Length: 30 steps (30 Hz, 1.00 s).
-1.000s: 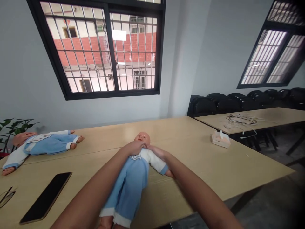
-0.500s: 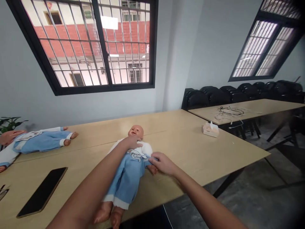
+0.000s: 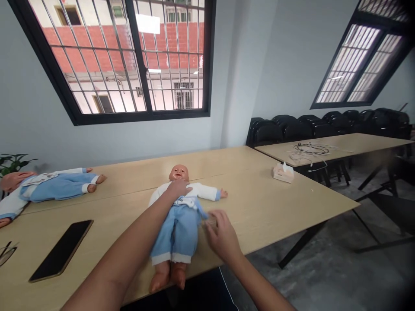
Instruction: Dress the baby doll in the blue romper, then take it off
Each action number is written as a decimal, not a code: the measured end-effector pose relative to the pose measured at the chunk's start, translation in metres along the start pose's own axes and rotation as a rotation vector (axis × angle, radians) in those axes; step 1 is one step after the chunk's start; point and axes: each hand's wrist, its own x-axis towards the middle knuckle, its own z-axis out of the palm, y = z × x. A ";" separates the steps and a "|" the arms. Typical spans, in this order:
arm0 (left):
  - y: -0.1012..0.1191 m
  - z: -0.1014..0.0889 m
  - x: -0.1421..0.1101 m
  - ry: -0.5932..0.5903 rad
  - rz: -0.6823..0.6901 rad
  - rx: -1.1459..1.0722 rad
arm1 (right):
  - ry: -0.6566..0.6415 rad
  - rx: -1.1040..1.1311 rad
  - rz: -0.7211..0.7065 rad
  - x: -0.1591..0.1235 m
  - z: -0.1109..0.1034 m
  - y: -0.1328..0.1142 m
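A baby doll (image 3: 186, 224) in a white top and blue trousers lies face up on the table, its feet toward me. My left hand (image 3: 177, 190) rests on its upper chest, fingers curled against the clothing and partly hidden by the back of the hand. From the doll's waist a blue strip of cloth (image 3: 202, 211) sticks out, blurred, toward my right hand (image 3: 223, 235). That hand is just right of the doll, above the table, its thumb and fingers apart. The doll's arm on that side stretches out over the table.
A second doll (image 3: 61, 185) in matching clothes lies at the left. A black phone (image 3: 61, 250) and glasses (image 3: 7, 254) lie nearer me. A tissue box (image 3: 283, 173) stands at the right, cables (image 3: 311, 149) on another table, stacked black chairs (image 3: 269, 131) behind.
My right hand has let go of the doll's blue-cuffed sleeve and opened. The doll's arm has swung outward and up, and its legs lie straighter. My left hand stays on the chest.
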 end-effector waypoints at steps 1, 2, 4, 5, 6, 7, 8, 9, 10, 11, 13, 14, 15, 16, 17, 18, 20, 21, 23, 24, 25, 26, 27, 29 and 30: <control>-0.002 0.001 0.001 0.002 -0.015 0.004 | 0.001 0.031 -0.021 0.001 -0.001 -0.010; -0.004 0.002 0.003 0.002 -0.027 0.008 | -0.050 0.056 -0.076 0.002 -0.002 -0.022; -0.009 0.002 0.005 -0.001 -0.041 0.011 | -0.281 0.070 -0.230 0.004 -0.001 -0.049; -0.011 0.003 0.006 -0.004 -0.044 0.011 | -0.394 0.051 -0.287 0.005 0.000 -0.062; -0.014 0.003 0.007 -0.009 -0.046 0.010 | -0.471 0.014 -0.323 0.006 0.003 -0.073; -0.016 0.003 0.008 -0.014 -0.047 0.009 | -0.521 -0.036 -0.352 0.007 0.006 -0.082; -0.019 0.002 0.009 -0.020 -0.048 0.007 | -0.544 -0.089 -0.380 0.009 0.009 -0.089; -0.021 0.002 0.010 -0.027 -0.047 0.004 | -0.556 -0.137 -0.412 0.010 0.012 -0.092; -0.024 0.001 0.011 -0.033 -0.046 0.000 | -0.564 -0.174 -0.447 0.011 0.015 -0.094; -0.026 0.000 0.012 -0.039 -0.044 -0.004 | -0.567 -0.199 -0.477 0.011 0.017 -0.093; -0.030 -0.002 0.014 -0.045 -0.042 -0.015 | -0.554 -0.216 -0.484 0.011 0.021 -0.090; -0.031 -0.003 0.015 -0.046 -0.042 -0.021 | -0.542 -0.216 -0.458 0.011 0.022 -0.088; -0.032 -0.004 0.016 -0.046 -0.042 -0.027 | -0.531 -0.216 -0.426 0.011 0.024 -0.087; -0.033 -0.005 0.017 -0.046 -0.043 -0.032 | -0.526 -0.219 -0.397 0.013 0.025 -0.088; -0.033 -0.005 0.018 -0.047 -0.044 -0.037 | -0.528 -0.225 -0.379 0.015 0.026 -0.089; -0.033 -0.006 0.018 -0.048 -0.044 -0.042 | -0.539 -0.235 -0.378 0.018 0.028 -0.090; -0.033 -0.007 0.018 -0.052 -0.045 -0.048 | -0.569 -0.268 -0.421 0.024 0.028 -0.095; -0.034 -0.007 0.018 -0.053 -0.045 -0.050 | -0.582 -0.279 -0.462 0.026 0.027 -0.098; -0.036 -0.008 0.016 -0.052 -0.046 -0.052 | -0.597 -0.264 -0.561 0.025 0.023 -0.102; -0.038 -0.008 0.015 -0.049 -0.047 -0.053 | -0.600 -0.242 -0.609 0.021 0.020 -0.103; -0.041 -0.008 0.014 -0.045 -0.049 -0.054 | -0.601 -0.216 -0.649 0.014 0.017 -0.102; -0.043 -0.008 0.013 -0.041 -0.052 -0.054 | -0.601 -0.190 -0.679 0.005 0.016 -0.101; -0.046 -0.007 0.012 -0.037 -0.055 -0.055 | -0.603 -0.166 -0.711 -0.006 0.015 -0.099; -0.050 -0.006 0.011 -0.023 -0.064 -0.060 | -0.605 -0.107 -0.797 -0.027 0.015 -0.093; -0.052 -0.004 0.011 -0.014 -0.069 -0.064 | -0.599 -0.078 -0.831 -0.036 0.015 -0.090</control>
